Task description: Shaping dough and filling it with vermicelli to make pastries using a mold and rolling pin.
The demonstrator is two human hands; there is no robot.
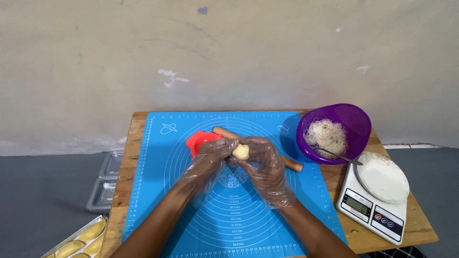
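At 8 o'clock, on grey floor (43,191): tray of folded pastries (79,239), clear plastic containers (107,181) just above. Centre: low wooden table (420,224), blue silicone mat (229,215) covering most of it. Red press mould (201,141) and wooden rolling pin (291,165) at 12 o'clock of the hands. Left hand (208,160) and right hand (265,167), both in clear gloves, fingers closed together on dough ball (241,152), held above mat centre. At 2 o'clock: purple bowl (354,119) of noodles with fork. At 4 o'clock: white scale (373,210) bearing floured plate. Behind: stained beige wall (229,52).
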